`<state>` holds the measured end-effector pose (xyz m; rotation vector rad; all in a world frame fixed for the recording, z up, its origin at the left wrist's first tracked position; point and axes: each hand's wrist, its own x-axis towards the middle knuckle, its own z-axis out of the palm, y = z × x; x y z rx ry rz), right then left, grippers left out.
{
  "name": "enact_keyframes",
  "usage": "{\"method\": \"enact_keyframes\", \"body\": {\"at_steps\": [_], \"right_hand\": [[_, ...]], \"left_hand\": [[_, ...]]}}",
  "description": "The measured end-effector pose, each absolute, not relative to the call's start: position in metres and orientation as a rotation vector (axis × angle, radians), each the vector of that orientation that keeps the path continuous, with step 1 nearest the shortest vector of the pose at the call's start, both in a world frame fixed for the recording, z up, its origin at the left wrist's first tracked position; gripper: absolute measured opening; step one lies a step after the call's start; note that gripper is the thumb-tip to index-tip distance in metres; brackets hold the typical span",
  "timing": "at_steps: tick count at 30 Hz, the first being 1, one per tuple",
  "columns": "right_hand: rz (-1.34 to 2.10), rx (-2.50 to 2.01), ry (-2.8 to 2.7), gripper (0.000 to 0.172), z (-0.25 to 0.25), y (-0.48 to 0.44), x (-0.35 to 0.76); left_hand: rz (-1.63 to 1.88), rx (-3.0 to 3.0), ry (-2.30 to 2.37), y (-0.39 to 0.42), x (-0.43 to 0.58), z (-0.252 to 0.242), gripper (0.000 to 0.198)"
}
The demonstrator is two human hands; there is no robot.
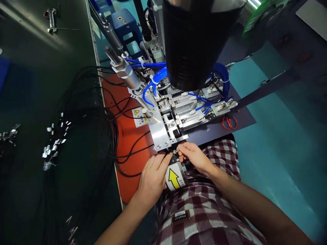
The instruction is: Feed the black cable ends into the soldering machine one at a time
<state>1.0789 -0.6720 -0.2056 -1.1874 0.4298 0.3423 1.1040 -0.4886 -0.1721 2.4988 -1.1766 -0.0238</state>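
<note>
My left hand [154,173] is closed, its thumb and fingertips together at the front edge of a metal machine [176,115]. A black cable [133,176] runs from the left into this hand. Close beside it, my right hand [195,158] pinches thin coloured wires [176,150] at the cable's end; the fingers partly hide them. Both hands' fingertips nearly meet there. Just under them is a metal part with a yellow arrow label [174,177], in front of my checked clothing.
Several black cables with shiny metal ends [52,146] lie on the dark table [25,190] at left. An orange board [127,153] lies under the machine. Red-handled scissors [229,123] rest at its right. Wrenches [51,21] lie far left. A black cylinder [196,41] hangs overhead.
</note>
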Motion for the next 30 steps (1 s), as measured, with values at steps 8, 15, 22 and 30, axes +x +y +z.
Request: {"method": "enact_keyframes", "body": {"at_steps": [8,15,22,30], "right_hand": [[0.223,-1.361,0.399,0.030,-0.204,-0.667,1.074],[0.272,-1.326,0.418,0.031,-0.202,-0.667,1.078],[0.321,-1.270,0.418,0.033,-0.200,-0.669,1.079],[0.288,-1.275,0.397,0.036,-0.203,-0.671,1.079]], "left_hand": [[-0.003,2.496,-1.170,-0.488,1.104,-0.174,0.035],[-0.030,2.574,-1.131,-0.496,1.101,-0.173,0.038],[-0.077,2.533,-0.880,-0.463,1.085,-0.172,0.045],[0.171,2.843,-0.854,-0.442,1.055,-0.184,0.064]]}}
